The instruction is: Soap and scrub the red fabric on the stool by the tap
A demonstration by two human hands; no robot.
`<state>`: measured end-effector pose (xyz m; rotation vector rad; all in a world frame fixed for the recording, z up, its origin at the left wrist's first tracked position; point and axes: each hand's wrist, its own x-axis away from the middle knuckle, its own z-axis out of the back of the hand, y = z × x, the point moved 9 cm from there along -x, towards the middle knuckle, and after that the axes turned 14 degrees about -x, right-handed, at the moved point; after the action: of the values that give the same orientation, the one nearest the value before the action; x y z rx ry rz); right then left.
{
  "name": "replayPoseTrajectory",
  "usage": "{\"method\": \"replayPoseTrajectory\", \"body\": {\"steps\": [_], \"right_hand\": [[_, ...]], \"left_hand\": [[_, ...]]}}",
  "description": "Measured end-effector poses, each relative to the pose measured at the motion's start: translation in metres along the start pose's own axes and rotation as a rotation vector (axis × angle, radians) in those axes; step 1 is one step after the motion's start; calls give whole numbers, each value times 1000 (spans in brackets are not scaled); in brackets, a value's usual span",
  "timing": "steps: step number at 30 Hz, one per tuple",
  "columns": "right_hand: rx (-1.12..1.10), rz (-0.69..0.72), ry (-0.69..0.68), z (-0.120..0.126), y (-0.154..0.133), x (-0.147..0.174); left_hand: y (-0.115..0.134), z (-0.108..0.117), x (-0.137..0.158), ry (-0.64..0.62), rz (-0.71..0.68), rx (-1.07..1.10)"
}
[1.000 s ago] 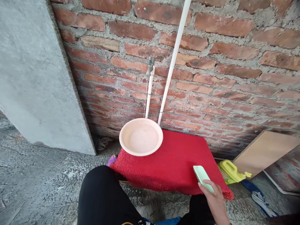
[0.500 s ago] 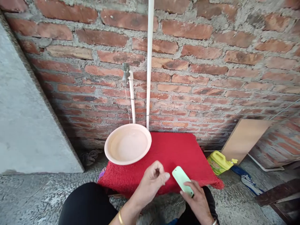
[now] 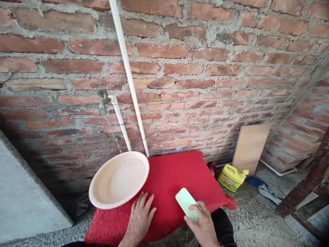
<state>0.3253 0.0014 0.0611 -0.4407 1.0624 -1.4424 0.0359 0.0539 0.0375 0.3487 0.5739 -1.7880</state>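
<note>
My right hand (image 3: 203,224) grips the near end of a pale green flat oblong block (image 3: 187,204) with rounded corners and a small dark spot at its far end. Its underside is hidden, so I cannot tell its kind. My left hand (image 3: 139,216), fingers spread, rests on the red cloth (image 3: 174,175) beside the basin's near rim. The pale pink basin (image 3: 93,193) stands on the cloth at the left and holds some clear water. A thin stream falls from the grey tap (image 3: 103,99) towards the basin.
A brick wall (image 3: 174,70) with white pipes (image 3: 130,75) rises behind. To the right are a yellow jug (image 3: 231,178), a leaning board (image 3: 250,147), blue-and-white slippers (image 3: 268,195) and a dark wooden frame (image 3: 305,178). A grey slab (image 3: 25,195) leans at the left.
My left hand has uncurled from a loose pinch and come down flat on the cloth near the basin. My right hand keeps the green block. The view has swung right.
</note>
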Motion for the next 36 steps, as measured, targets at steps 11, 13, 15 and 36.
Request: {"method": "replayPoseTrajectory", "body": {"steps": [11, 13, 15, 36], "right_hand": [[103, -124, 364, 137, 92, -21], [128, -162, 464, 162, 102, -21], [104, -177, 485, 159, 98, -23], [198, -54, 393, 109, 64, -51]], "left_hand": [[-6, -8, 8, -63, 5, -83], [-7, -8, 7, -65, 14, -79], [-8, -7, 7, -56, 19, -79], [-4, -2, 9, 36, -10, -113]]}}
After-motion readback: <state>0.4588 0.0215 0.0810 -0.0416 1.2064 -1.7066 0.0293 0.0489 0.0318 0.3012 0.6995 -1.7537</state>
